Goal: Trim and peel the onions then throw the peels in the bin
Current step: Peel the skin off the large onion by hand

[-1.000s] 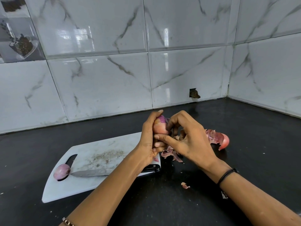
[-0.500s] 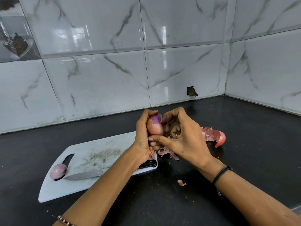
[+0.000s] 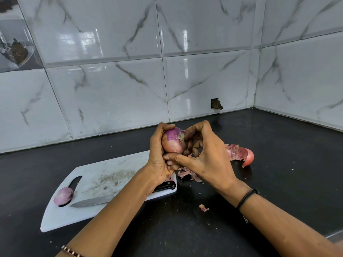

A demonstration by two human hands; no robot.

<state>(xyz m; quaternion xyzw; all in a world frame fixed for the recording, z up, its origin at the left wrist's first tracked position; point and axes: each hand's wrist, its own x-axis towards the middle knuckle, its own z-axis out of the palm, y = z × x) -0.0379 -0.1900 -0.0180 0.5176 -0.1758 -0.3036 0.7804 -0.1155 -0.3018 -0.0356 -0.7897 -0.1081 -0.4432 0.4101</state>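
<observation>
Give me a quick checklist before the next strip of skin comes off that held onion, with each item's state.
1. Firm grip: left hand holds onion, ok.
2. Peeling fingers placed: right hand at its trimmed end, ok.
3. Skin all off: not ok, papery skin covers lower half.
4. Blade safe: knife lies unheld on cutting board, ok.
5. Waste gathered: not ok, peels scattered over counter.
6. Nearby bin: cannot tell, none in view.
</observation>
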